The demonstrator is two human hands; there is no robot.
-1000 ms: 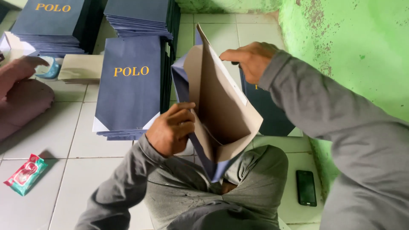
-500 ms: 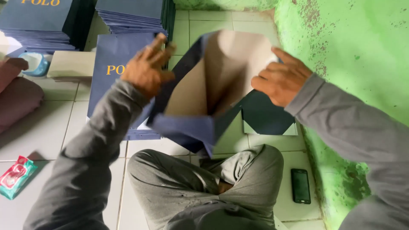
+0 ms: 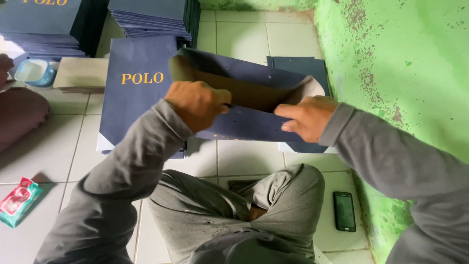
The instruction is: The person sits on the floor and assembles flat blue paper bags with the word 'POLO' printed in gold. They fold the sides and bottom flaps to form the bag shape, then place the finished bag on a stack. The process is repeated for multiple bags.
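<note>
Landmark: navy paper bag [image 3: 244, 124], one piece, held above the tiled floor [image 3: 244, 159] in front of the seated person's knees; its mouth is open and shows a brown inner face.
Phone: one, black, flat on the floor tile [image 3: 344, 211], nearer the person than the bag and to its right, just beside the green wall [image 3: 400, 58].
Packet: one, red and teal [image 3: 17, 201], on the floor well to the left of the bag.
Left hand [image 3: 198, 103]: fingers curled shut, pinching the near left edge of the bag at its mouth.
Right hand [image 3: 307, 117]: fingers bent, thumb on top, gripping the near right edge of the bag.
Flat stack, left: one pile of navy bags with gold lettering [image 3: 134, 93], touching the floor just left of and behind the held bag.
Flat stack, right: one dark pile [image 3: 300, 66], behind the bag, partly hidden by it.
Far stacks: two taller navy piles [image 3: 151, 17], beyond the bag, at the top edge.
Tub: one, pale blue [image 3: 33, 72], far left of the bag.
</note>
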